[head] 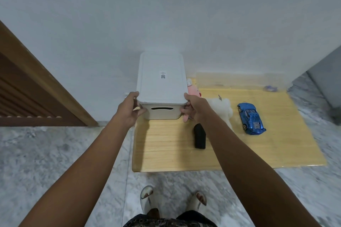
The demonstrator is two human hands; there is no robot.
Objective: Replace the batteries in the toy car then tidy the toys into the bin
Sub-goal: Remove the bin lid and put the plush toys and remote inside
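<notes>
A person's left hand [129,108] and right hand [193,109] grip the near corners of the lid [161,79] on a white bin [162,113] at the back left of a wooden table [166,151]. A blue toy car [251,118] sits well to the right, past a white plush toy [221,107] and a black object [199,137].

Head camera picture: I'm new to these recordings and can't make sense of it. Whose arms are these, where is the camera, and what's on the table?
The camera sits on a person's head, looking down, so the arms are their own. The left hand and right hand grip the white lid at the near corners of a white plastic bin. On the light wooden table lie a blue toy car, a black rectangular object, a cream plush toy and a pink plush toy.
</notes>
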